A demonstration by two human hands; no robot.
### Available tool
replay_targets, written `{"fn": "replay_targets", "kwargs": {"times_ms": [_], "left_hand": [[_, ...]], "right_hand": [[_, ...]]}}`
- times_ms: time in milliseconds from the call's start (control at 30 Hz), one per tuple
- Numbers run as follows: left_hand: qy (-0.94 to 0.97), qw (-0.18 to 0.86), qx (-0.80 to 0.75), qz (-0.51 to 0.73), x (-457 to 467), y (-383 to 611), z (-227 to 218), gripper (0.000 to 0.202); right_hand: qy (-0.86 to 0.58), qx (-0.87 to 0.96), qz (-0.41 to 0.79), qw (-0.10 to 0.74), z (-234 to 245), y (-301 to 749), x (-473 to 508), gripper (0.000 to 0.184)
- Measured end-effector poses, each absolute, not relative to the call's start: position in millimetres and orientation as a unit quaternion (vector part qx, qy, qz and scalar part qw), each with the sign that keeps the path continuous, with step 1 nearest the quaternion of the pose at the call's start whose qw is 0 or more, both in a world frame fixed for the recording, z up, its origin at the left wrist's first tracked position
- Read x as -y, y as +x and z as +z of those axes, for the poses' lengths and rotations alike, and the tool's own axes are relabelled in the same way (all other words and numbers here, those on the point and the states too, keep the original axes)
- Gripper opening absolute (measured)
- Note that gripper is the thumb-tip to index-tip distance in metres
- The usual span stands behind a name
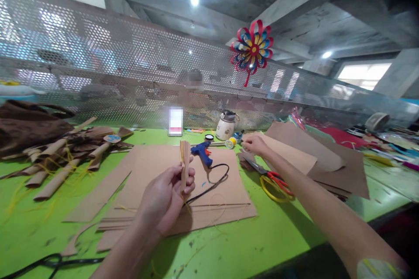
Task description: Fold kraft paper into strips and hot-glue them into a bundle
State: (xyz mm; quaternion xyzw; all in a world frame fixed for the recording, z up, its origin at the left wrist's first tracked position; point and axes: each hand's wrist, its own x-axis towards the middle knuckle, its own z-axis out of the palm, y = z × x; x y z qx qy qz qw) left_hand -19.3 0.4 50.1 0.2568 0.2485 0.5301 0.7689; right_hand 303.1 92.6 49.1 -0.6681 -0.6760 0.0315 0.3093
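Observation:
My left hand (165, 198) is closed around a narrow folded bundle of brown paper (185, 159), held upright over the stacked brown sheets (157, 161). A yellow edge or thread shows along the bundle's left side. Farther off, my right hand (255, 144) has its fingers pinched together low over the table; what they hold, if anything, I cannot make out. Just left of it stands a spool of yellow thread (231, 143). Scissors (276, 185) with red and yellow handles lie below that hand. A blue glue gun (203, 153) rests on the paper, its black cord looping toward me.
Rolled brown paper pieces (62, 159) with yellow strands lie at left by a dark brown bag (29, 128). Behind the sheets stand a phone (176, 121) and a white bottle (225, 125). More brown paper (304, 152) lies right. A perforated metal screen (137, 61) borders the green table.

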Motion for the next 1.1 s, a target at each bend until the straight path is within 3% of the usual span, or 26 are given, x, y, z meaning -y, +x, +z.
{"fn": "replay_targets", "kwargs": {"times_ms": [133,300,500,633,867,1000,1033,1100], "left_hand": [[0.25,0.76,-0.249,0.546,-3,-20,51,0.028],[0.244,0.741,-0.26,0.569,-12,-24,47,0.026],[0.239,0.754,-0.25,0.559,-15,-23,42,0.024],[0.231,0.752,-0.252,0.564,-16,-24,42,0.025],[0.229,0.761,-0.253,0.552,-16,-21,38,0.025],[0.23,0.768,-0.252,0.542,-13,-16,35,0.026],[0.23,0.769,-0.254,0.54,-12,-15,35,0.026],[0.231,0.77,-0.261,0.534,-9,-12,34,0.027]], "right_hand": [[-0.646,0.73,0.009,0.223,51,229,-103,0.039],[-0.645,0.756,0.008,0.112,37,152,-114,0.03],[-0.672,0.736,0.012,0.082,23,135,-112,0.033],[-0.708,0.693,0.028,0.133,28,142,-108,0.033],[-0.706,0.631,0.148,0.287,47,198,-87,0.014],[-0.617,0.632,0.246,0.398,55,227,-50,0.02],[-0.555,0.609,0.314,0.471,57,231,-41,0.021],[-0.463,0.575,0.422,0.526,58,237,-23,0.027]]}}
